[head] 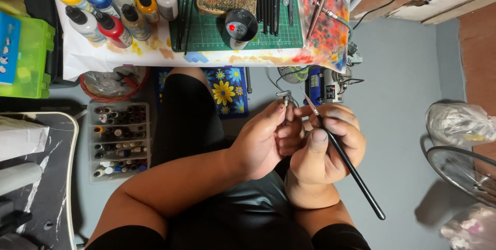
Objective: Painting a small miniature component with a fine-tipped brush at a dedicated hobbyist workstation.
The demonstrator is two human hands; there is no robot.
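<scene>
Above the lap, brush (345, 159) in right grip (323, 146); miniature (284, 96) in left grip (266, 139).

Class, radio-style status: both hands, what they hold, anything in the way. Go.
Left hand pinching small metal piece. Right hand gripping thin black paintbrush, tip near the piece. Nothing between them.

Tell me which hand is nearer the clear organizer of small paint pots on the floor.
Left. The left hand is closer to the organizer, though well apart from it; the right hand, holding the brush, sits beyond it.

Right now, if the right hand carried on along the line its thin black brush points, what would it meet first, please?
Probably the small silver-grey miniature pinched in the left hand; the right hand's brush tip sits just beside it, though depth is unclear.
</scene>
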